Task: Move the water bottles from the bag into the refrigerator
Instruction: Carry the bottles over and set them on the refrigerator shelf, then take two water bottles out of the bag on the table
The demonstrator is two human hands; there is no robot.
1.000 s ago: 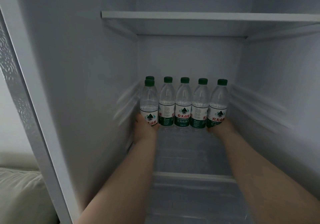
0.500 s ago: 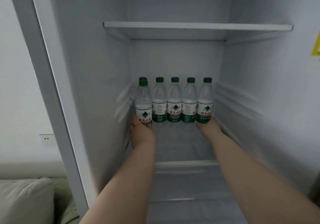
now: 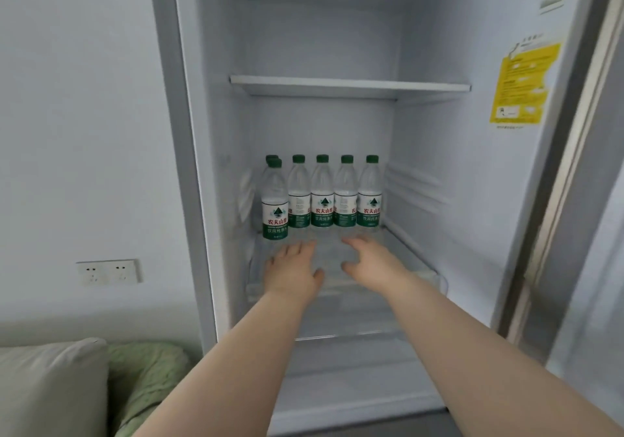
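In the open white refrigerator [image 3: 439, 166], a clear glass shelf [image 3: 401, 250] carries clear plastic water bottles with green caps [image 3: 322, 196], upright in a row at its back. Just before them hover the left hand [image 3: 292, 271] and right hand [image 3: 371, 264], fingers [image 3: 297, 247] straight, spread, holding nothing.

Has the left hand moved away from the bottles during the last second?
Yes. The left hand has drawn back from the front left bottle, which it touched before, toward the front edge of the shelf.
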